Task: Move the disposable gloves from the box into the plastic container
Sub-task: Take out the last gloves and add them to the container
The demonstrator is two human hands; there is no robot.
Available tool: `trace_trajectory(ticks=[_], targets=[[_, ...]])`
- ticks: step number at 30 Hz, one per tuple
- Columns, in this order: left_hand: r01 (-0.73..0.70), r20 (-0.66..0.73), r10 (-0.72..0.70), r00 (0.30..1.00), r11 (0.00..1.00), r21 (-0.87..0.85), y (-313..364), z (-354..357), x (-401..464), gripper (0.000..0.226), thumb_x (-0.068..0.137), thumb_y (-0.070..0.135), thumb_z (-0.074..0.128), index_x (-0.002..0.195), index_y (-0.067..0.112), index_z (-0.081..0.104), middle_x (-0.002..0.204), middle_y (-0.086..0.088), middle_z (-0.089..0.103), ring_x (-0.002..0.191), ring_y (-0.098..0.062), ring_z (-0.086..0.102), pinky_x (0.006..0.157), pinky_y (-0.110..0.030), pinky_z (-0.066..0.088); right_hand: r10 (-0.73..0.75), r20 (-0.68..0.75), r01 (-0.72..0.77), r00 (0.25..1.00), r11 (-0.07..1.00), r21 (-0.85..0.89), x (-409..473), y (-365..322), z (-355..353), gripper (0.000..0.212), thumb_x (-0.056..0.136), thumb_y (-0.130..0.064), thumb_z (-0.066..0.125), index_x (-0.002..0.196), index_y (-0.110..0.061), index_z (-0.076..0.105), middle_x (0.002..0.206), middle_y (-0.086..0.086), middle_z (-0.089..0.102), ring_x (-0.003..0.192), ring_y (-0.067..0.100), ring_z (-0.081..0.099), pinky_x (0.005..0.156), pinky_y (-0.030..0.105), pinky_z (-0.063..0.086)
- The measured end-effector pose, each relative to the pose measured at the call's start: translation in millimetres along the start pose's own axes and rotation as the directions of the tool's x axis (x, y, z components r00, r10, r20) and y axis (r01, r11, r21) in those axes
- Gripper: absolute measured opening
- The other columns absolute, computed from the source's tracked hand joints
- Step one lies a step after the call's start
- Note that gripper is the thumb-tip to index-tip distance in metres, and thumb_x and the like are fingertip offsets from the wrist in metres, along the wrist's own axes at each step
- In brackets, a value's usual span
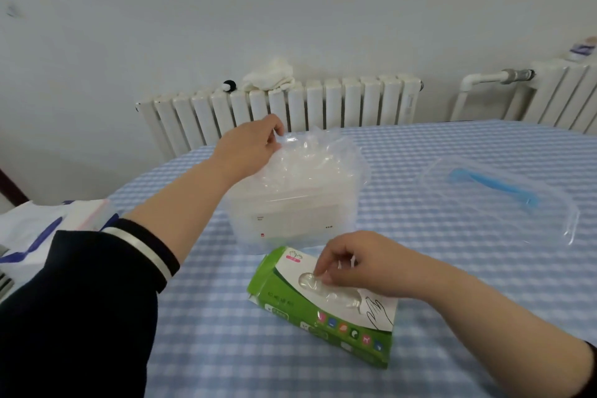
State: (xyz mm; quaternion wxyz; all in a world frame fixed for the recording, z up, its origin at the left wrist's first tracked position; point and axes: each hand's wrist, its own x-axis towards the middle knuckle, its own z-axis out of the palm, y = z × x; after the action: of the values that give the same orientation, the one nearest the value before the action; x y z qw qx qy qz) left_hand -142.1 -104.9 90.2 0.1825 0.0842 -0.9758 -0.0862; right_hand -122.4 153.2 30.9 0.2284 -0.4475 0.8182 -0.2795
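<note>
- White radiators (pixel 290 103) run along the wall at the top of the frame, behind a counter (pixel 452 300) covered in blue-checked cloth.
- At centre, the plastic container (pixel 290 213) stands open, heaped with crumpled clear gloves (pixel 310 161); its lid (pixel 497 194), with a blue handle, lies apart at right.
- Left hand (pixel 248 145), upper centre, has its grip pinched on a glove at the heap's far left edge.
- Right hand (pixel 358 265), lower centre, pinches a glove at the slot of the green box (pixel 323 310), just in front of the container.
- Judged step: mid-transfer, one glove being dropped, another being drawn.
- Next move likely calls for pulling that glove free without dragging the light box, then lifting it over the rim.
</note>
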Motion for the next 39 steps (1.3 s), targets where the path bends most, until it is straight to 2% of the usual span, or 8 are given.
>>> trace_trajectory(ticks=[7,11,15,22,27,31,35,39], targets=[[-0.128,-0.065,0.151,0.986,0.952,0.279,-4,4,-1,0.03,0.091,0.001,0.046,0.116,0.016,0.053,0.11,-0.003,0.058,0.103,-0.024,0.046,0.084,-0.034,0.039,-0.058,0.127,0.103,0.99,0.92,-0.378,2,5,19,0.049,0.093,-0.024,0.058,0.133,-0.052,0.048,0.156,-0.02,0.011,0.143,0.007,0.01,0.112,0.034,0.032],[-0.059,-0.26,0.039,0.965,0.996,-0.067,10,-16,-17,0.013,0.095,0.027,0.058,0.105,0.019,0.057,0.085,0.007,0.056,0.08,-0.014,0.052,0.07,-0.025,0.037,-0.097,0.079,0.121,0.992,0.908,-0.4,8,8,28,0.031,0.094,-0.028,0.059,0.122,-0.043,0.062,0.157,-0.021,0.014,0.143,0.007,0.012,0.109,0.031,0.034],[-0.337,-0.492,0.163,0.855,0.896,-0.289,39,-24,-73,0.017,0.098,0.03,0.049,0.092,0.018,0.059,0.064,0.005,0.054,0.057,-0.015,0.047,0.052,-0.018,0.035,-0.155,0.03,0.154,0.987,0.903,-0.401,14,13,32,0.021,0.096,-0.038,0.054,0.105,-0.031,0.072,0.154,-0.019,0.027,0.138,0.005,0.022,0.102,0.035,0.042],[-0.096,0.368,0.204,0.907,0.952,-0.292,42,23,-138,0.061,0.063,0.064,0.074,0.107,0.041,0.038,0.096,0.025,0.05,0.086,0.0,0.053,0.069,-0.015,0.041,-0.121,0.044,0.127,0.992,0.974,-0.187,11,13,23,0.02,0.094,-0.027,0.057,0.102,-0.03,0.076,0.146,-0.023,0.037,0.098,-0.008,0.051,0.088,0.024,0.046],[-0.016,0.433,0.162,0.887,0.947,-0.321,32,41,-148,0.06,0.063,0.051,0.085,0.1,0.044,0.037,0.101,0.024,0.047,0.09,0.005,0.048,0.069,-0.014,0.039,-0.026,-0.126,0.046,0.992,0.987,0.155,13,15,16,0.013,0.094,-0.027,0.061,0.089,-0.026,0.073,0.119,-0.01,0.066,0.099,0.006,0.063,0.091,0.026,0.047],[0.018,0.47,0.145,0.871,0.946,-0.325,33,38,-148,0.069,0.066,0.053,0.082,0.121,0.04,0.042,0.111,0.025,0.052,0.099,0.006,0.051,0.076,-0.012,0.042,0.186,-0.186,0.099,0.965,0.398,0.912,8,8,-1,0.029,0.089,-0.023,0.059,0.092,0.002,0.072,0.096,0.019,0.069,0.083,0.03,0.066,0.08,0.034,0.055],[0.106,0.526,0.13,0.84,0.912,-0.396,27,24,-144,0.059,0.06,0.075,0.069,0.105,0.042,0.05,0.099,0.021,0.061,0.091,0.002,0.059,0.078,-0.018,0.047,0.091,-0.039,0.034,0.995,0.05,0.998,0,2,-16,0.026,0.088,-0.015,0.058,0.103,0.004,0.069,0.099,0.019,0.067,0.089,0.024,0.066,0.105,0.038,0.044],[0.161,0.382,0.197,0.903,0.668,-0.726,38,-4,-141,0.077,0.058,0.086,0.058,0.117,0.039,0.05,0.106,0.024,0.067,0.099,0.003,0.065,0.08,-0.014,0.051,0.099,-0.034,0.04,0.995,-0.06,0.997,-6,-5,-21,0.023,0.081,-0.012,0.062,0.093,0.006,0.072,0.09,0.018,0.067,0.073,0.02,0.069,0.069,0.03,0.06]])
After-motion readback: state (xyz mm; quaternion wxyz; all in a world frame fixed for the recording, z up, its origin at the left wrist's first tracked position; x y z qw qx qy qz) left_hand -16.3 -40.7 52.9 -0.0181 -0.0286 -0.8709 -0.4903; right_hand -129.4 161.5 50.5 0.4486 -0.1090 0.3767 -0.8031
